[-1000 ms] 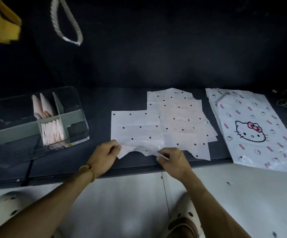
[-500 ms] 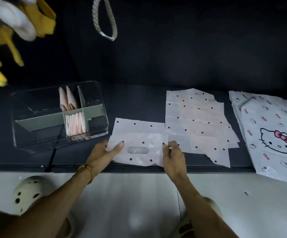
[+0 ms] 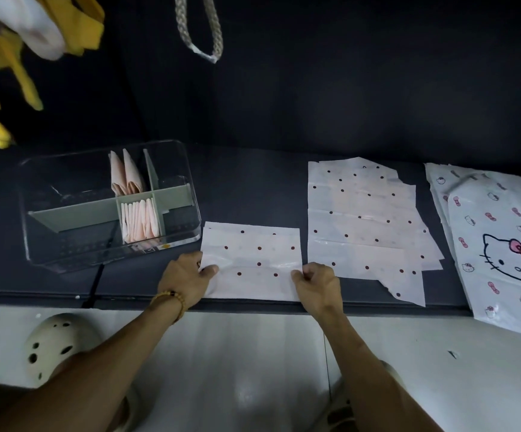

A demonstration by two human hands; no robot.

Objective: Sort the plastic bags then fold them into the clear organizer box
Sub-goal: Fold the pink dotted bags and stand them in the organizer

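Note:
A white plastic bag with dark red dots (image 3: 254, 260) lies flat near the front edge of the dark bench, folded over on itself. My left hand (image 3: 184, 277) pinches its left edge, thumb on top. My right hand (image 3: 315, 283) pinches its right edge with curled fingers. To the right lies a stack of the same dotted bags (image 3: 365, 219). Further right is a pile of white cat-print bags (image 3: 502, 244). The clear organizer box (image 3: 44, 244) stands at the left, with folded pink-white bags (image 3: 139, 218) upright in a middle compartment and two more (image 3: 125, 177) behind.
The dark bench (image 3: 253, 188) ends in a front edge just under my hands; pale floor lies below. Yellow and white cloth (image 3: 19, 32) hangs at the upper left, and a braided rope loop (image 3: 200, 35) hangs above. My cream clogs (image 3: 56, 344) are on the floor.
The dotted bag's handle end has been folded over, so the cut-out handle no longer shows. Both hands now hold the bag's side edges, and the view has shifted left and closer.

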